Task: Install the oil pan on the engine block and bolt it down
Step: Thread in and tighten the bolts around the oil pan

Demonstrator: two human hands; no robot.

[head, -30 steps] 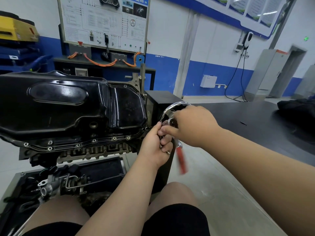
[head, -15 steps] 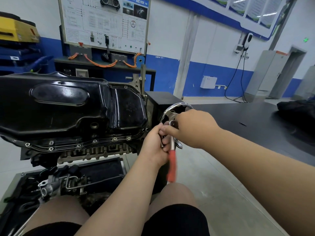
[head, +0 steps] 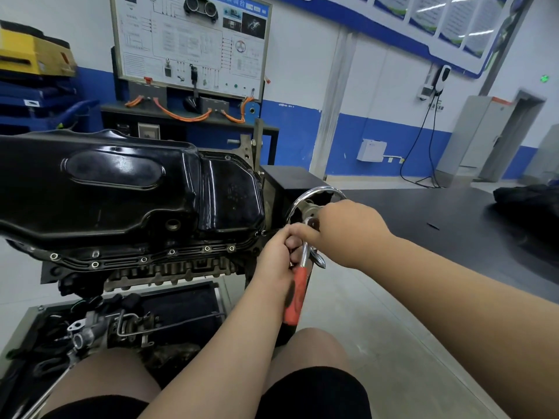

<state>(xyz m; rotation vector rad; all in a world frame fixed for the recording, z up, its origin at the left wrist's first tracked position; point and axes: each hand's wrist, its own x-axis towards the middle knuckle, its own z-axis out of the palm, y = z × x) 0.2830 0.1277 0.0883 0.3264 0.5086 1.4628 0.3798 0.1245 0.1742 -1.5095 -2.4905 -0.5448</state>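
Oil pan [head: 121,189] sits on top of the engine block [head: 169,269], left of centre. Handwheel [head: 314,196] stands just right of the pan. Tabletop [head: 453,225] lies further right. Instrument board [head: 190,40] stands behind the pan.

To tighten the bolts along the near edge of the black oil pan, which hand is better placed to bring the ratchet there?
Probably the left hand. It is the one nearer the oil pan and its bolts, and it appears to grip the ratchet. The right hand is farther right, at the chrome wheel.
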